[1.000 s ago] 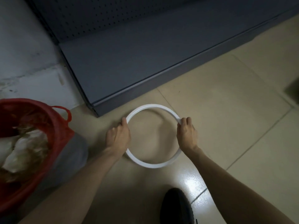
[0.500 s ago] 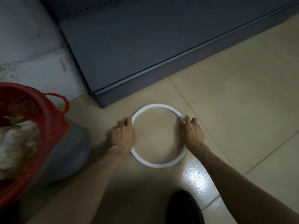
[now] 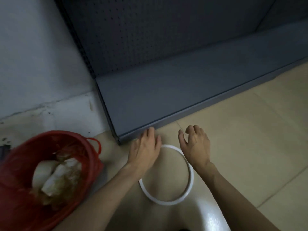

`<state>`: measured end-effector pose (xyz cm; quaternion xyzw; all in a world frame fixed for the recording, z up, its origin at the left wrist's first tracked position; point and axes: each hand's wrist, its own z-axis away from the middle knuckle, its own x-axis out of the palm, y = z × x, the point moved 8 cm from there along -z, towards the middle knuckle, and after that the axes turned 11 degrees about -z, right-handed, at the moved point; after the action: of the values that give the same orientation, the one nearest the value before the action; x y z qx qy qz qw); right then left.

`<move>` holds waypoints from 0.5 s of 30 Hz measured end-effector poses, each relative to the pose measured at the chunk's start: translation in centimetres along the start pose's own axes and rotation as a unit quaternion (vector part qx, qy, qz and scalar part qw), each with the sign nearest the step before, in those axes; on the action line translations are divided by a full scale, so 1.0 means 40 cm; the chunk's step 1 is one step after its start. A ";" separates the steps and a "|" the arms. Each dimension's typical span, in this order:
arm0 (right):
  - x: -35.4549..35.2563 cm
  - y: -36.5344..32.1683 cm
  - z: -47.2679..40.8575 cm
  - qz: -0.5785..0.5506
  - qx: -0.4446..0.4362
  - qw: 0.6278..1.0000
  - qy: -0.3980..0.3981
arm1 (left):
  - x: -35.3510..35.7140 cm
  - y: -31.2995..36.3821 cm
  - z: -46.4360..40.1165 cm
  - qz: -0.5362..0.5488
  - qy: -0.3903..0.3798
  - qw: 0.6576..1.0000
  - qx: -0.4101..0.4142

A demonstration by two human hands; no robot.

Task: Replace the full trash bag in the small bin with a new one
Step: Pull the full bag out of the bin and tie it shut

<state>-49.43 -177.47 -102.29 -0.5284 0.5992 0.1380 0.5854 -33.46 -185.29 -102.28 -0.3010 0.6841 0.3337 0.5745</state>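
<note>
A: What is nearest to the person?

B: Low in the view, a shiny patch of the tiled floor (image 3: 233, 164) reflects the light, and both forearms reach forward over it. Between the forearms a white ring (image 3: 190, 184) lies flat on the floor.

A: Do the hands hold the ring?

B: No, neither one grips it. The left hand (image 3: 145, 149) is above the far left part of the ring, palm down, with the fingers nearly straight and close together; it holds nothing. The right hand (image 3: 195, 145) is above the far right part of the ring, its fingers relaxed and a little curled, also with nothing in it. If they touch the ring or only hang over it, I cannot tell.

A: And where is the trash bag?

B: To the left of the left forearm, near the left edge of the view. The red bag (image 3: 86, 164) is wide open and filled with white and brownish trash (image 3: 55, 177). One loop handle sticks up at its far right side. The bin itself is hidden by the bag.

A: What is farther away?

B: Just beyond the fingertips stands a dark grey shelf (image 3: 175, 90), its base resting on the floor and its back panel full of small holes. At the far left, behind the bag, there is a pale wall (image 3: 33, 55) with a cracked, stained lower strip.
</note>
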 end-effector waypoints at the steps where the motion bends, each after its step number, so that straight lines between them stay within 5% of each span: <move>1: -0.013 -0.030 -0.023 -0.004 -0.010 1.000 0.002 | -0.036 -0.017 -0.014 0.007 0.017 1.000 -0.007; 15: 0.069 -0.541 -0.137 -0.051 -0.185 0.977 -0.090 | -0.342 -0.536 0.085 -0.107 0.087 0.972 -0.192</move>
<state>-34.58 -191.81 -93.31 -0.6429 0.4802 0.2629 0.5357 -12.26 -194.94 -91.56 -0.5048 0.6186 0.3682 0.4764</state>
